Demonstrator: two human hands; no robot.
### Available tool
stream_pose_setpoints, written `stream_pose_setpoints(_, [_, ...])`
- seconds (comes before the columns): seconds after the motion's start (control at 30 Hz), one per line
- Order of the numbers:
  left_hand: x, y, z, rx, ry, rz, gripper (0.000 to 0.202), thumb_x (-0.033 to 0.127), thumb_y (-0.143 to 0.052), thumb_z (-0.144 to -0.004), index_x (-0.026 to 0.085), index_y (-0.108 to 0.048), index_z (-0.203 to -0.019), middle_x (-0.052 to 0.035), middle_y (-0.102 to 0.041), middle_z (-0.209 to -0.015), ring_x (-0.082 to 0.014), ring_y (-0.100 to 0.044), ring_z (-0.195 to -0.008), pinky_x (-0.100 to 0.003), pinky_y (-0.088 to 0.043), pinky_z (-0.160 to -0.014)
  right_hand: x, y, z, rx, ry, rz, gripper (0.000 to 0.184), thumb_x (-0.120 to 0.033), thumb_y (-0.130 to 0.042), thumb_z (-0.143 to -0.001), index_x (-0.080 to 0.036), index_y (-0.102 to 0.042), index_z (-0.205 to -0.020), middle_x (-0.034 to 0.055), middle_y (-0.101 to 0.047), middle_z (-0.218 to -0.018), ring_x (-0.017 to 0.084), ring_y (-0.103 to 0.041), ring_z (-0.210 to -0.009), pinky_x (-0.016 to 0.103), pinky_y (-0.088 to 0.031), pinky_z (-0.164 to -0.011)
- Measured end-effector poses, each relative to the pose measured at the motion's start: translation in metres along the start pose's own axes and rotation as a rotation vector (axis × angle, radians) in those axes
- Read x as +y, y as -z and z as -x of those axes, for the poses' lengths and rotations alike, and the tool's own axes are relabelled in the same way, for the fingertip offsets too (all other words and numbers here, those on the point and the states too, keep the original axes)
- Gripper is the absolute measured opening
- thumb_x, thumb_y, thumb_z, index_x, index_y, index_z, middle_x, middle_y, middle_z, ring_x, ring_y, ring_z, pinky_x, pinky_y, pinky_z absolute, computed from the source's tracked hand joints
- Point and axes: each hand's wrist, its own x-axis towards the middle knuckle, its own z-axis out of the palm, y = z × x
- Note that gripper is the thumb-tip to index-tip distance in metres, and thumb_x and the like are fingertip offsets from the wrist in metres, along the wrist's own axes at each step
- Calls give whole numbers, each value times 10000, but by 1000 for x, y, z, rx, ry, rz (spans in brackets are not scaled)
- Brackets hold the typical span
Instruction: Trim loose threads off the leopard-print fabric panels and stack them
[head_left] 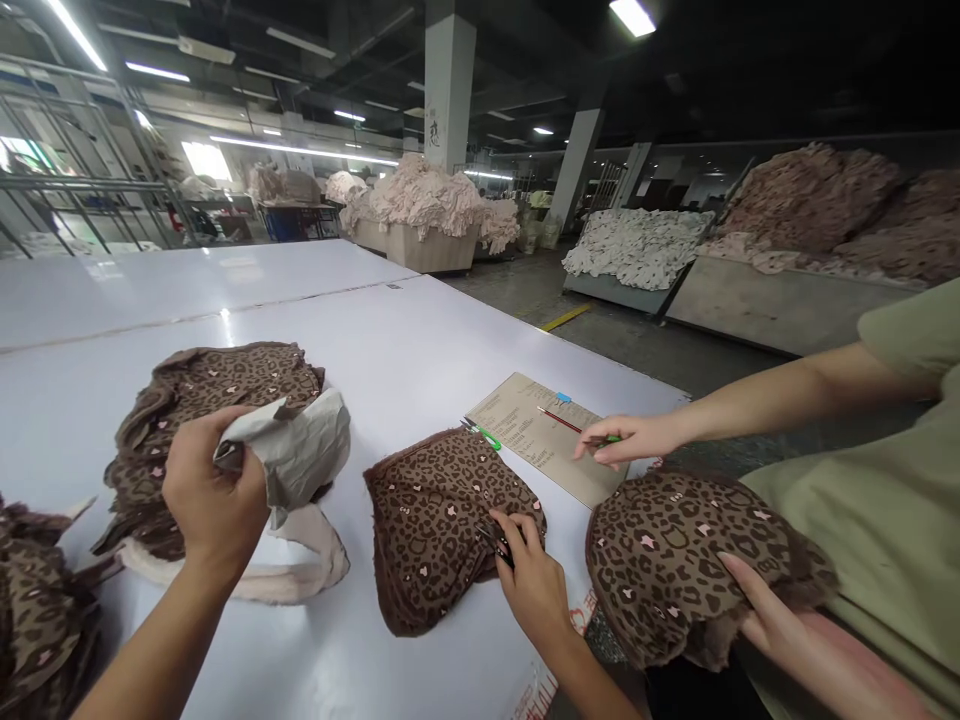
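Worktable [405, 340]: two grips, both occupied

At far left, a leopard-print bundle [45, 610] is partly in view. Next, a rumpled leopard-print stack [225, 375] lies behind the left hand [217, 490], whose fingers are closed on a crumpled grey sheet [304, 450], material unconfirmed. A pale curled strip [326, 560] lies below the sheet.

Central fabric piece [435, 510]: brown with dark leopard spots, small pink motifs and a fuzzy brown margin; surface creased. It lies flat toward the worktable's near edge. The right hand [532, 575] rests at its right side, fingertips over the print, fingers closed around a dark tool [495, 540], type partly hidden.

Beyond, near the right edge, a written board [510, 405] carries a red pencil [559, 418]. At far right, a co-worker's hand [765, 605] grips another leopard-print piece [675, 550].
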Motion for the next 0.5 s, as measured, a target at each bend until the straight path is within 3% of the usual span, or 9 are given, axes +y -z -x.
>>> stream_pose_setpoints(0.07, [1,-6,5,16,-54,-24,258,196,-442,-769,149,-571,-987,-69,-596,-945,-215,-531,-922,-356,-400,-863,1,2,2,23,18,-59,461,-120,-396,-800,-258,-435,-1238,70,-506,-1126,200,-637,-778,310,-522,-576])
stream_pose_setpoints(0.1, [-2,-11,13,-45,-99,-72,264,194,-445,-768,148,-574,-994,-78,-599,-948,-228,-527,-928,-374,-393,-862,1,4,4,33,37,-95,446,-121,-383,-803,-249,-438,-1227,77,-504,-1132,212,-632,-842,315,-528,-606])
stream_pose_setpoints(0.23, [-28,-24,63,-481,-240,-299,292,178,-442,-786,161,-574,-1046,-99,-607,-987,-259,-534,-932,-449,-343,-889,-7,11,21,8,235,-277,450,-80,-362,-779,-257,-455,-1182,60,-529,-1109,177,-593,-985,265,-519,-743])
stream_pose_setpoints(0.37, [-46,-17,99,-705,-205,-340,291,160,-404,-819,174,-559,-1065,-90,-614,-996,-244,-549,-948,-482,-284,-950,-22,12,45,-53,426,-429,505,-54,-382,-744,-267,-420,-1200,43,-566,-1046,135,-609,-915,209,-505,-742])
stream_pose_setpoints(0.5, [-51,-3,101,-792,-123,-340,289,194,-379,-841,178,-547,-1075,-92,-619,-1018,-246,-557,-959,-500,-277,-954,-39,12,53,-90,475,-635,483,-57,-406,-771,-241,-413,-1218,68,-579,-1019,154,-607,-895,229,-506,-729])
